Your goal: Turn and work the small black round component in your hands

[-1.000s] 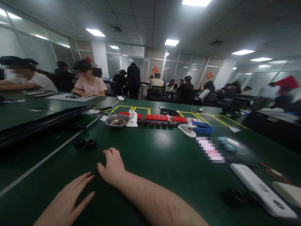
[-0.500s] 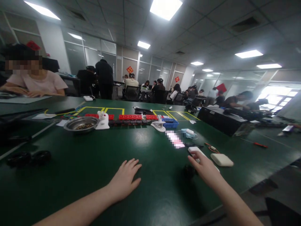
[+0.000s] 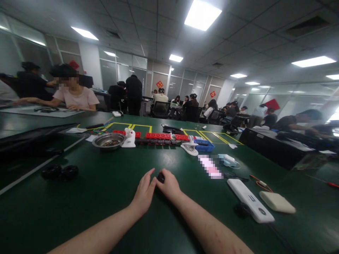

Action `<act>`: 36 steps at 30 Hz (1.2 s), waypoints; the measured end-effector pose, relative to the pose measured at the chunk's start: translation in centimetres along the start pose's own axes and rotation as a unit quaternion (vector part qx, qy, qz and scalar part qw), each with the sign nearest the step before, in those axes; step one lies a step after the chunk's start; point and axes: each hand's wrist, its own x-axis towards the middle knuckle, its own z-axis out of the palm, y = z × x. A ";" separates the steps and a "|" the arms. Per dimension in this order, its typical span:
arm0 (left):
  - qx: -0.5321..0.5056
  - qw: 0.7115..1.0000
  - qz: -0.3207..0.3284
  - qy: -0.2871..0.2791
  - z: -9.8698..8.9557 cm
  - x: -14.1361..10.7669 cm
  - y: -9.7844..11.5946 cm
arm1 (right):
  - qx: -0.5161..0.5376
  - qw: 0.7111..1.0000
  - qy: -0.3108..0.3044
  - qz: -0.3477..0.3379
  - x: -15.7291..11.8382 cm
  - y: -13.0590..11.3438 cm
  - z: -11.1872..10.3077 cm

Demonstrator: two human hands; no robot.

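Note:
My right hand (image 3: 169, 185) is closed around a small black object (image 3: 160, 177) above the green table, near the middle of the view. Most of that object is covered by the fingers, so its kind does not show. Beside it, my left hand (image 3: 144, 190) is open, its fingers stretched out and its thumb almost at the black object; whether they touch I cannot tell. To the right, another black roundish thing (image 3: 242, 210) sits against a long white device (image 3: 250, 201) with a cable. Black ring-shaped rolls (image 3: 60, 173) lie on the left.
A metal bowl (image 3: 109, 142) of small brass-coloured pieces stands ahead, beside white clamps (image 3: 129, 138), a red strip (image 3: 166, 136) and a blue tray (image 3: 204, 145). A cream pouch-like block (image 3: 277, 202) lies at right, a black case (image 3: 272, 146) behind. People sit across the room.
My right hand has come leftward from beside the white device to my left hand, and now holds the small black object. The view has turned left.

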 end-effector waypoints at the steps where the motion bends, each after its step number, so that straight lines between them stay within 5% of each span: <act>1: 0.001 1.000 -0.007 0.017 -0.3 0.5 -0.4 | 0.041 0.999 -0.017 -0.016 0.5 -0.7 1.0; 5: 0.053 0.998 0.033 -0.008 -2.0 1.7 -0.9 | 0.210 0.977 -0.033 -0.008 1.4 -1.4 2.5; 10: 0.182 0.978 0.082 -0.067 -2.6 2.3 0.0 | 0.378 0.920 0.023 0.099 2.2 0.2 2.2; 17: 0.219 0.964 0.115 -0.093 -3.2 3.2 0.3 | 0.444 0.873 -0.109 0.169 2.4 -0.6 1.9; 21: 0.185 0.971 0.099 -0.118 -3.5 3.3 -0.2 | 0.400 0.896 -0.100 0.164 2.2 -1.1 2.0; 31: -0.056 0.998 0.023 0.014 -2.1 3.3 0.8 | 0.186 0.979 0.050 0.070 0.7 -3.7 1.9; 34: -0.194 0.972 -0.130 0.034 -1.9 3.6 1.6 | 0.044 0.998 0.051 0.004 0.8 -3.4 0.8; 36: -0.255 0.922 -0.290 -0.039 -2.1 3.8 2.3 | -0.027 0.997 0.034 -0.070 0.8 -3.2 0.0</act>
